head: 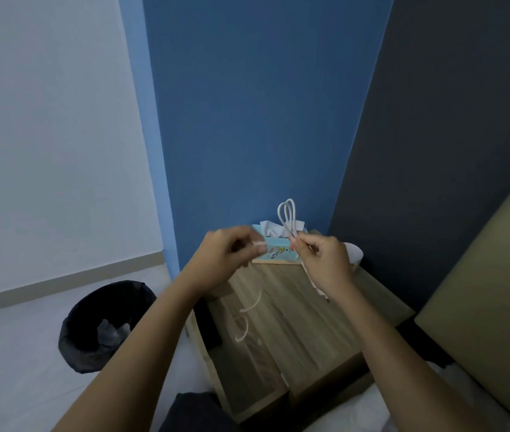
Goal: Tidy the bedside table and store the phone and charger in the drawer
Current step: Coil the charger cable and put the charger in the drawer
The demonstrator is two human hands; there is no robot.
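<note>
white cable (287,217) pinched between both hands

A single wide-angle view is given from head height, directed forward and steeply down over the wooden bedside table (303,322), which is seen close below the centre of the frame. The blue wall (247,120) is faced head-on, with straight lines bowed toward the edges by the lens. No second view is provided, so no part of the scene is shared.
</note>
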